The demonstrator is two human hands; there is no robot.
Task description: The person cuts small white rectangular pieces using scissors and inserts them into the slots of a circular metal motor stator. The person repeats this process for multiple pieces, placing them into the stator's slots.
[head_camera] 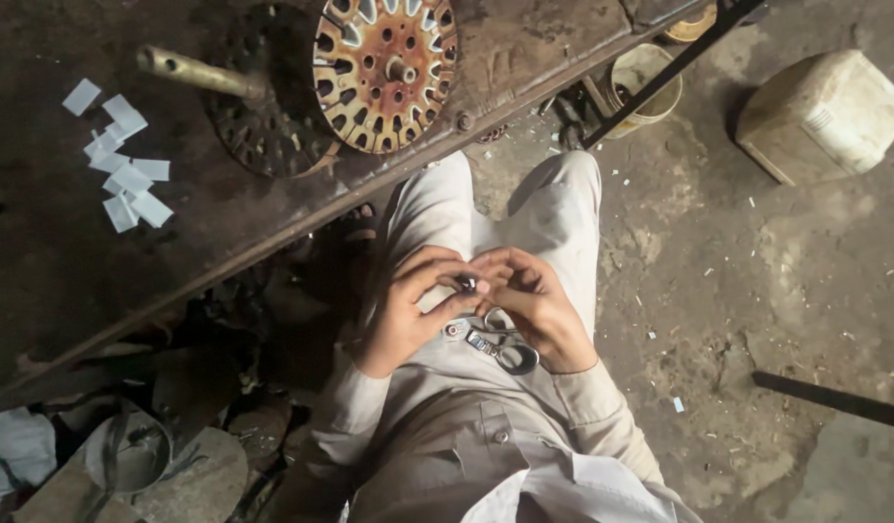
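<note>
White paper slips (125,160) on bench (60,271); both hands' fingers (437,281) pinch dark bit (466,284).

Single head camera, looking steeply down, hands close, dim workbench (98,261) perhaps nearer.

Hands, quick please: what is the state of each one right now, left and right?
Left hand: closed, fingertips pinching a small dark object.
Right hand: closed, fingers on the same small dark object; what it is cannot be told.
</note>
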